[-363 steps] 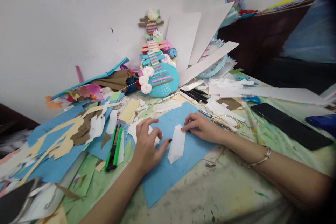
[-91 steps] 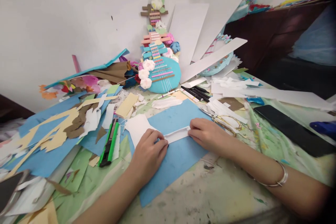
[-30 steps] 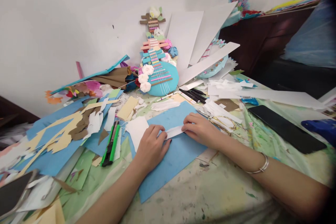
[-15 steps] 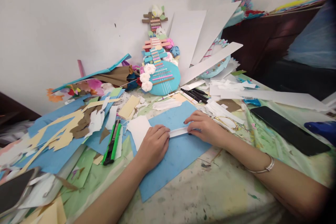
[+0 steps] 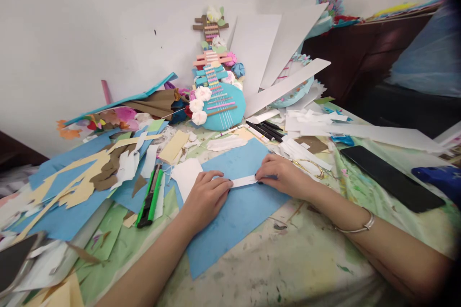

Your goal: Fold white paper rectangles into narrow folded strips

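Observation:
A narrow white paper strip [image 5: 244,181] stretches between my two hands, above a blue sheet [image 5: 225,230] lying at an angle on the table. My left hand [image 5: 211,196] has its fingers together on the strip's left end, thumb hidden beneath. At the other end, my right hand [image 5: 279,173] pinches the strip between thumb and fingertips. A white paper piece [image 5: 186,175] sits by the left hand, partly on the blue sheet. Left of it lies a green-and-black utility knife [image 5: 150,196].
Paper scraps [image 5: 82,168] cover the left side. Black pens [image 5: 266,130] and gold-handled scissors [image 5: 311,168] lie beyond my right hand. A black phone [image 5: 391,177] is at the right. A blue paper lute [image 5: 225,105] with flowers leans on the wall at the back.
My right fingers have drawn closer together on the strip's end, and the left fingers have shifted slightly. The whole view has moved a little, so the table things appear slightly further left.

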Demonstrator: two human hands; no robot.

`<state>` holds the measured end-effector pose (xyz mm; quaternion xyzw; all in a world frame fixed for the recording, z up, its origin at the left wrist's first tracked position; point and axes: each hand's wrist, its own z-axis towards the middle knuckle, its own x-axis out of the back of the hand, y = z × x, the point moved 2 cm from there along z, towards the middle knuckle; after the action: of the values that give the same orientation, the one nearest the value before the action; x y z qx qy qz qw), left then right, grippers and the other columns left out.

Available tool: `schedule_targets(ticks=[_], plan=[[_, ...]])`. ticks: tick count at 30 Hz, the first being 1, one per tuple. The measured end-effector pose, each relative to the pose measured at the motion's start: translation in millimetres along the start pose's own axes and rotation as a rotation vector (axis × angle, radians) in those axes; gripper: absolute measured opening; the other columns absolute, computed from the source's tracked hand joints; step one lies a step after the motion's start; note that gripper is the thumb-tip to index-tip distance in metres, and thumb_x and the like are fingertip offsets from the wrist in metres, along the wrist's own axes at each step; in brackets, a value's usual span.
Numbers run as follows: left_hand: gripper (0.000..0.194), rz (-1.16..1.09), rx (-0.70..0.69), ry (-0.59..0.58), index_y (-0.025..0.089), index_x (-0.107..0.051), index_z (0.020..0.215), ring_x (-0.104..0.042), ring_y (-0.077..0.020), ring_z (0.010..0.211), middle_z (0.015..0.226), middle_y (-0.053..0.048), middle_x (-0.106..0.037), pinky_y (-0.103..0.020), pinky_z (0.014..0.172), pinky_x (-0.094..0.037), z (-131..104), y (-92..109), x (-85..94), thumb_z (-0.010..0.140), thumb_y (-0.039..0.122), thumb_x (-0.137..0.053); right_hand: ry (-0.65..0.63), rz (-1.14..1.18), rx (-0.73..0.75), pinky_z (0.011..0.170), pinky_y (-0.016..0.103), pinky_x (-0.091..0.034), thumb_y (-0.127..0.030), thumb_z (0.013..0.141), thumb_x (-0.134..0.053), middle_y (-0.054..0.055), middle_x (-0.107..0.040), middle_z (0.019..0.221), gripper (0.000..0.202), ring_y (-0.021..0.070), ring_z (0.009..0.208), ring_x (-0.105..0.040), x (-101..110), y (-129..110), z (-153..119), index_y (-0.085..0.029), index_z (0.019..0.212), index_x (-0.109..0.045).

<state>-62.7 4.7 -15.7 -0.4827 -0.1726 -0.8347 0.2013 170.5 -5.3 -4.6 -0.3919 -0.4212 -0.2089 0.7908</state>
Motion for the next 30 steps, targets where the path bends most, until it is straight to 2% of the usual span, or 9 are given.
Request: schedule_targets(ticks=[7, 12, 23, 26, 30], plan=[[0.017, -0.213, 0.118, 0.056, 0.022, -0.068, 0.089, -0.058, -0.0194, 0.09, 0.09, -0.005, -0.069, -0.038, 0.081, -0.046, 4, -8, 0.3, 0.085, 0.017, -0.053, -0.045, 0.036, -0.036, 0.08, 0.035, -0.042, -0.014, 0.083, -0.055, 0.007, -0.064, 0.087, 0.011, 0.0195, 0.087, -0.052, 2, 0, 2, -0.017, 0.083, -0.065], [0.013, -0.369, 0.283, 0.038, 0.022, -0.068, 0.082, -0.059, -0.0181, 0.086, 0.085, -0.003, -0.069, -0.035, 0.08, -0.048, 8, -12, 0.8, 0.082, 0.017, -0.056, -0.056, 0.033, -0.077, 0.076, 0.031, -0.04, -0.013, 0.083, -0.052, 0.005, -0.059, 0.084, 0.007, 0.018, 0.083, -0.05, -3, 2, 5, -0.016, 0.082, -0.058], [0.009, -0.163, 0.337, 0.019, 0.019, -0.056, 0.076, -0.052, -0.0196, 0.079, 0.078, -0.003, -0.056, -0.034, 0.071, -0.043, 10, -11, -4.4, 0.083, 0.018, -0.05, -0.004, -0.042, -0.216, 0.073, 0.031, -0.038, -0.02, 0.081, -0.053, 0.004, -0.057, 0.079, 0.007, 0.0175, 0.079, -0.049, -14, 7, 12, -0.016, 0.076, -0.056], [0.009, -0.137, 0.351, 0.001, 0.019, -0.054, 0.075, -0.049, -0.0197, 0.077, 0.076, -0.002, -0.054, -0.034, 0.069, -0.042, 10, -12, -5.2, 0.083, 0.017, -0.05, 0.007, -0.028, -0.232, 0.074, 0.031, -0.038, -0.021, 0.081, -0.057, 0.004, -0.057, 0.082, 0.005, 0.0181, 0.082, -0.049, -13, 9, 11, -0.016, 0.083, -0.058], [0.008, -0.143, 0.348, -0.016, 0.019, -0.055, 0.087, -0.048, -0.021, 0.081, 0.081, -0.004, -0.054, -0.036, 0.073, -0.042, 9, -12, -5.3, 0.083, 0.016, -0.049, -0.01, -0.005, -0.219, 0.079, 0.032, -0.038, -0.019, 0.08, -0.061, 0.006, -0.056, 0.09, 0.011, 0.0198, 0.09, -0.049, -12, 8, 8, -0.018, 0.091, -0.061]])
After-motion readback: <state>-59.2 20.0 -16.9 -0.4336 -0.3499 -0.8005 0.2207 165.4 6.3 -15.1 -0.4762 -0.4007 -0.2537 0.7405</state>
